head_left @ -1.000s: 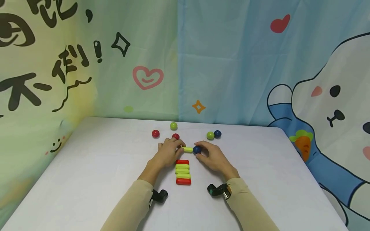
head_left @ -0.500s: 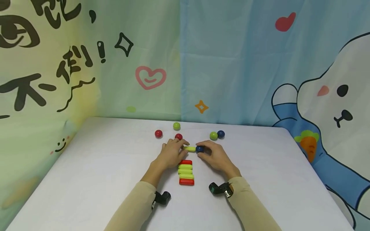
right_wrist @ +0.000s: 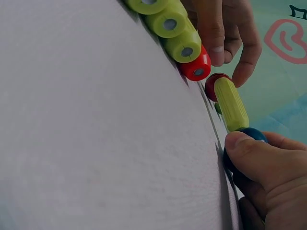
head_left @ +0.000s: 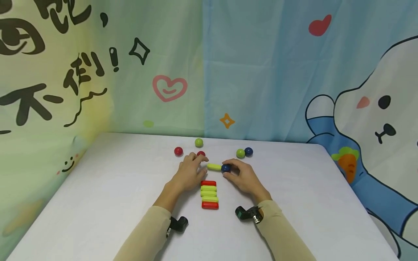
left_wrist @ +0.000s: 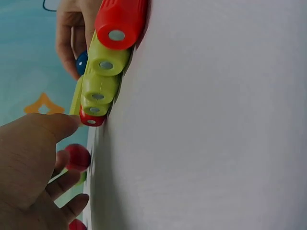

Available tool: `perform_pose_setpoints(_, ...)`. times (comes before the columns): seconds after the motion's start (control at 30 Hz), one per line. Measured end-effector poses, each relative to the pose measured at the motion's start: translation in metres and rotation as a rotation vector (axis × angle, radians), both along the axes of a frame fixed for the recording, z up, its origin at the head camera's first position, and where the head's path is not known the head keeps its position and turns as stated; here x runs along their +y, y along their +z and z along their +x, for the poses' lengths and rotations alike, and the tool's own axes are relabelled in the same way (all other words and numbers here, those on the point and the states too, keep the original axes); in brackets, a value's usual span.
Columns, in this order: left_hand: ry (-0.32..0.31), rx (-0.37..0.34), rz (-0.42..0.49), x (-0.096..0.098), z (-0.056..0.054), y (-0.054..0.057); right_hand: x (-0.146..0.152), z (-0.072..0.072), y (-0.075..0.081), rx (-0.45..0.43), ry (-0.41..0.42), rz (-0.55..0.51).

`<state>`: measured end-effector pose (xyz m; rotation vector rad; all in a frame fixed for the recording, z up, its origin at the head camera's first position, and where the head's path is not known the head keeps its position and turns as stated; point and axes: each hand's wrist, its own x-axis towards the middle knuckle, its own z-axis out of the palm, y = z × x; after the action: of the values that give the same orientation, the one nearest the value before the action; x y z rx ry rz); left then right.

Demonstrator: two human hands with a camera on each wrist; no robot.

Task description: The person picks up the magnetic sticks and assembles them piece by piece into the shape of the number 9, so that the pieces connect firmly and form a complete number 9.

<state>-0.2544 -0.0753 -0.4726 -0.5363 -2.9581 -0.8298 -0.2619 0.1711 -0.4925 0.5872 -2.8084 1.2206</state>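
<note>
In the head view my right hand (head_left: 243, 176) pinches a dark blue ball (head_left: 226, 168) between thumb and fingers. A yellow-green ribbed rod (head_left: 213, 166) is joined to this ball and points left; the right wrist view shows the rod (right_wrist: 231, 104) tilted up off the ball. My left hand (head_left: 188, 173) is just left of the rod's free end, thumb and fingers apart with nothing between them. Nearer to me lies a row of short rods (head_left: 209, 194), red at both ends and yellow-green between. Grey metal discs show on their ends in the left wrist view.
Behind the hands are a red ball (head_left: 178, 151), a second red ball (head_left: 201, 153) partly hidden by the left hand, and a green ball (head_left: 199, 142). To the right, another green ball (head_left: 240, 153) touches a blue ball (head_left: 249, 152). A printed curtain backs the white table (head_left: 277, 174).
My left hand has let go of the yellow-green rod and drawn slightly left. The rod stays joined to the blue ball in my right hand, which has hardly moved.
</note>
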Motion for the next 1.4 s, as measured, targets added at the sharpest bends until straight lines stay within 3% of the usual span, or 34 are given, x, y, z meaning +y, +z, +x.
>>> perform_pose_setpoints(0.23, 0.038, 0.063, 0.065, -0.001, -0.005, -0.001, 0.000, -0.001, 0.000, -0.018, -0.022, -0.023)
perform_pose_setpoints(0.47, 0.087, 0.037, 0.041, -0.002, -0.010, -0.001, -0.002, 0.000, 0.001, -0.026, -0.001, -0.052)
perform_pose_setpoints(0.87, 0.041, 0.033, -0.028, -0.008, -0.020, -0.002, -0.003, 0.002, -0.003, -0.013, 0.006, -0.074)
perform_pose_setpoints(1.4, 0.036, -0.009, -0.016, -0.003, -0.028, -0.002, 0.001, 0.005, 0.000, -0.022, -0.037, -0.063)
